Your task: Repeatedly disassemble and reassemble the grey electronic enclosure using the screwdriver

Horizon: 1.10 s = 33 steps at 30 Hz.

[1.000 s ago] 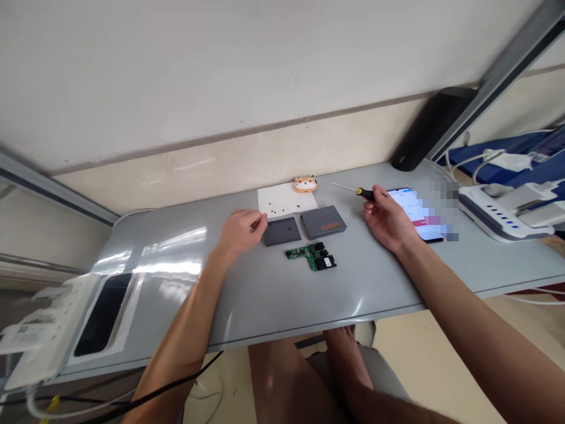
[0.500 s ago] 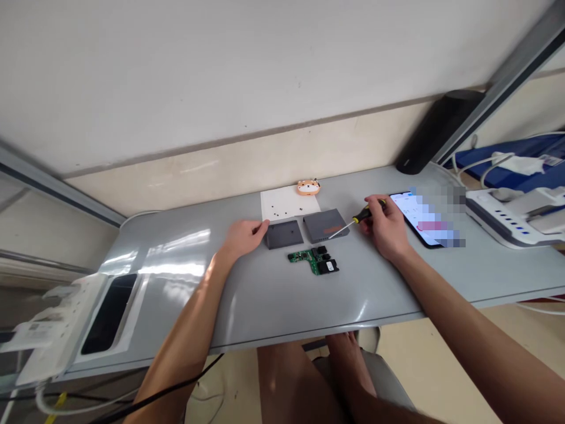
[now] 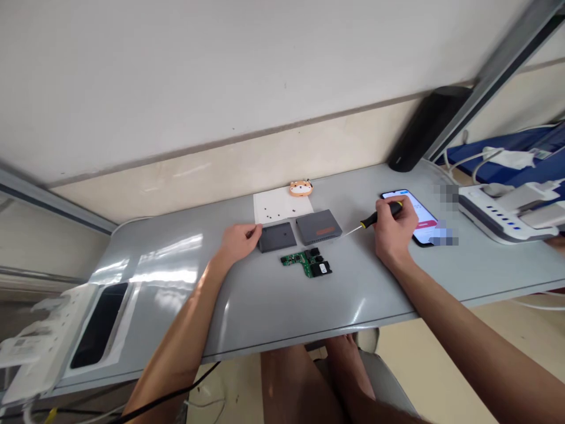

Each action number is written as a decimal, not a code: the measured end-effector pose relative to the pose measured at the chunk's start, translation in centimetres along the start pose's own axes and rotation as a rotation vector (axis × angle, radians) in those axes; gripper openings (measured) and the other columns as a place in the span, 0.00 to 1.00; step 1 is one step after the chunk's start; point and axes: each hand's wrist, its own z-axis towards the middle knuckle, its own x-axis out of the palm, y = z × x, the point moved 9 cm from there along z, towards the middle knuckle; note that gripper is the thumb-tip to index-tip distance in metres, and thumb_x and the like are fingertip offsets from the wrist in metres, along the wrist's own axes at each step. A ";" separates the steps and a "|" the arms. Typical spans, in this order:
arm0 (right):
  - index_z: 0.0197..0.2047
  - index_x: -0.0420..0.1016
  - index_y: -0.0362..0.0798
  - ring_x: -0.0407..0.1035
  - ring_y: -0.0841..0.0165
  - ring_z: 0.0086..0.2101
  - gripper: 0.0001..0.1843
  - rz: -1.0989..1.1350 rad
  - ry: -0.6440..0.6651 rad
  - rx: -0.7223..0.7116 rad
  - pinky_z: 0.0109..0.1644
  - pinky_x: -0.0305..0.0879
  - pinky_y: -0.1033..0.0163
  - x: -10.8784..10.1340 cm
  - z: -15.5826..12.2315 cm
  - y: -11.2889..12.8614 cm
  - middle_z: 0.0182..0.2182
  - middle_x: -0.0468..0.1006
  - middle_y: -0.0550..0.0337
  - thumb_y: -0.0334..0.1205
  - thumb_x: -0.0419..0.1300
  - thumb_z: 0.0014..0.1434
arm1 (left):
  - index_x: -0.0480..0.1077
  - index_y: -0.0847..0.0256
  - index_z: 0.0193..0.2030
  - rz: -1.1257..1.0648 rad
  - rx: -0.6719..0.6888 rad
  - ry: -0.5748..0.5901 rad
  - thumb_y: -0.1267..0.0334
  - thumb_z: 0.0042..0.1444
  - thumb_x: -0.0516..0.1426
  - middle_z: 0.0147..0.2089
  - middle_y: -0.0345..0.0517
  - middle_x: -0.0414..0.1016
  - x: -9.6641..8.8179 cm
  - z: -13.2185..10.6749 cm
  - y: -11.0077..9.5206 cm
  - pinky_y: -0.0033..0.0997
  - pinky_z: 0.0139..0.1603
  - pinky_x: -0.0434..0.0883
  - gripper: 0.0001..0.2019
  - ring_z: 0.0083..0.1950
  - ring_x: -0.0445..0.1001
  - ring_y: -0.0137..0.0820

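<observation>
My right hand (image 3: pixel 396 228) is closed around a screwdriver (image 3: pixel 369 220) with a black and yellow handle. Its thin shaft points left, and the tip is just right of a dark grey case half (image 3: pixel 318 227) with an orange label. My left hand (image 3: pixel 241 242) is closed, thumb and fingertips at the left edge of the other grey case half (image 3: pixel 277 237), which lies flat with its inside up. In front of both lies a green circuit board (image 3: pixel 306 262) with black connectors. Several tiny dark screws (image 3: pixel 279 215) rest on a white paper sheet (image 3: pixel 261 202) behind the case.
A dog-faced orange case (image 3: pixel 301 188) sits on the paper's back edge. The lit phone (image 3: pixel 422 234) lies beside my right hand, near a power strip (image 3: pixel 503 227) and black cylinder (image 3: pixel 426 129). Another phone (image 3: pixel 99 327) and power strip (image 3: pixel 48 335) are at left.
My right hand has moved right with the screwdriver, drawing its tip off the labelled case half. My left hand stays at the other half's edge. The view has shifted slightly.
</observation>
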 end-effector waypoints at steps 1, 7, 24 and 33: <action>0.31 0.66 0.56 0.57 0.67 0.26 0.11 -0.026 -0.061 -0.056 0.31 0.57 0.58 -0.6 -0.4 0.8 0.25 0.62 0.67 0.45 0.66 0.57 | 0.56 0.54 0.17 -0.001 0.000 -0.004 0.50 0.67 0.49 0.22 0.36 0.48 0.0 0.0 0.0 0.33 0.33 0.50 0.26 0.27 0.50 0.31; 0.30 0.64 0.56 0.61 0.66 0.24 0.12 -0.172 -0.098 -0.464 0.30 0.60 0.57 -0.6 -4.1 5.3 0.23 0.69 0.63 0.46 0.64 0.60 | 0.54 0.53 0.17 -0.004 -0.004 -0.016 0.48 0.67 0.49 0.21 0.35 0.47 0.2 0.0 0.3 0.33 0.33 0.51 0.27 0.26 0.49 0.31; 0.32 0.63 0.58 0.64 0.66 0.24 0.17 -0.089 0.153 -0.461 0.30 0.58 0.58 1.2 -5.2 2.7 0.21 0.69 0.66 0.50 0.70 0.55 | 0.51 0.54 0.20 -0.070 -0.026 -0.003 0.48 0.66 0.49 0.24 0.38 0.47 0.0 0.3 0.7 0.33 0.33 0.51 0.24 0.29 0.50 0.31; 0.37 0.65 0.59 0.62 0.65 0.24 0.19 0.067 -0.105 -0.113 0.27 0.62 0.57 -0.5 -1.7 0.6 0.26 0.64 0.66 0.61 0.65 0.66 | 0.52 0.55 0.20 -0.183 -0.087 -0.075 0.47 0.64 0.53 0.23 0.37 0.48 -0.3 0.3 1.6 0.33 0.31 0.51 0.25 0.28 0.52 0.30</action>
